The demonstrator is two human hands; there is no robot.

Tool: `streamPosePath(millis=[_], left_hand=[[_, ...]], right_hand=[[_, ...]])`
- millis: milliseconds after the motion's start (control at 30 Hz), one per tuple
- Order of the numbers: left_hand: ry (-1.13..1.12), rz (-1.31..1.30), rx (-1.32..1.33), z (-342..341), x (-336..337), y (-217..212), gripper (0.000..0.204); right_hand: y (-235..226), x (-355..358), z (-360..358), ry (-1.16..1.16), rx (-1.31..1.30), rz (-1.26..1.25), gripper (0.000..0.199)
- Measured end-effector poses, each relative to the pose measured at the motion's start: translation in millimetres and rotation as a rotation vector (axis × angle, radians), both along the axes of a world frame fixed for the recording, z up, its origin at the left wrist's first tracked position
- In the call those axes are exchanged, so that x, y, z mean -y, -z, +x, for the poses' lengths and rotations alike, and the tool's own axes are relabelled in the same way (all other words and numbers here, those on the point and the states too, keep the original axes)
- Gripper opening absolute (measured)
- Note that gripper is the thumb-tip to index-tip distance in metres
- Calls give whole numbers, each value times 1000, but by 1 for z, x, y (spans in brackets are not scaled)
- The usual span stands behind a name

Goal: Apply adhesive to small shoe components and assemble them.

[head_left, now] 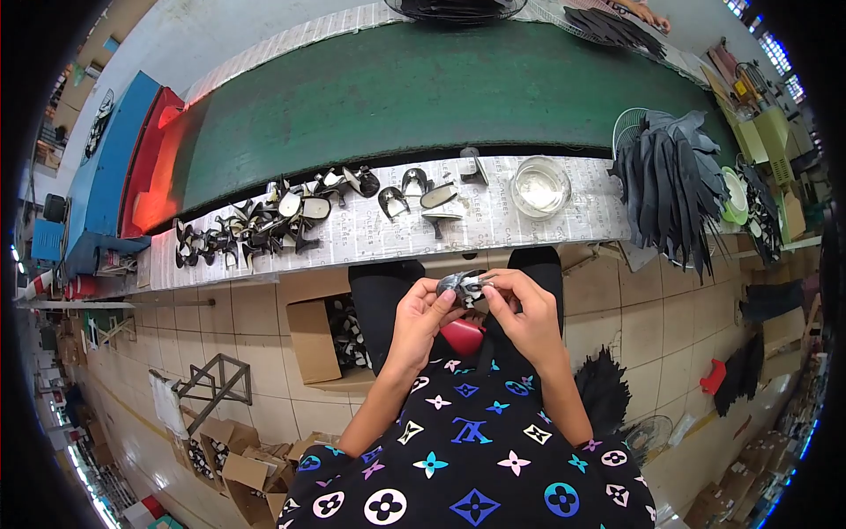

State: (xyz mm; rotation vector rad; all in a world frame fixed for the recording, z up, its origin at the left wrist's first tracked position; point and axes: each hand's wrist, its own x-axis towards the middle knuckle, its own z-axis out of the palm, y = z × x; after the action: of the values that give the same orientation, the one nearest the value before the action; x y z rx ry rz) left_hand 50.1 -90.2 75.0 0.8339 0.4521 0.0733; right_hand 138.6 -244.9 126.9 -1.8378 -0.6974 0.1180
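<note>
Above my lap, a small shoe heel (467, 286) with black covering and pale patches is held between both hands. My left hand (421, 319) pinches its left side with thumb and fingers. On its right side, the fingertips of my right hand (526, 313) grip the edge. Fine detail of the piece is hidden by my fingers. Just beyond, on the paper-covered bench ledge (352, 242), lie several loose black heels (414, 182) with pale faces. A bigger heap of such heels (256, 220) sits to their left. A round clear bowl (540, 188) stands to their right.
Behind the ledge runs a green conveyor belt (397, 88), with a blue and red machine (132, 167) at its left end. Black flat strips (674, 181) hang over a basket at right. A cardboard box (313, 339) of heels stands on the floor by my left leg.
</note>
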Motion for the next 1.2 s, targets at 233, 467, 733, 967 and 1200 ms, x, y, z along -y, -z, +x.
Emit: streamPosePath(millis=[233,467,733,967,1200], left_hand=[[6,17,-14,0,1,0,17],[-1,39,-10,0,1,2,12],[-1,-86,13,1,-1,-1,16],[-13,-167,2,2,-3,0,16],[-28,-152,-22,3,-3,-1,19]], right_hand=[[5,1,1,91,-21,3,9],[10,7,5,184,99,-17,9],[1,13,4,220,-58,38,8],[-5,6,-4,178,-118,50,10],[6,-5,-11,104,-77,38,10]])
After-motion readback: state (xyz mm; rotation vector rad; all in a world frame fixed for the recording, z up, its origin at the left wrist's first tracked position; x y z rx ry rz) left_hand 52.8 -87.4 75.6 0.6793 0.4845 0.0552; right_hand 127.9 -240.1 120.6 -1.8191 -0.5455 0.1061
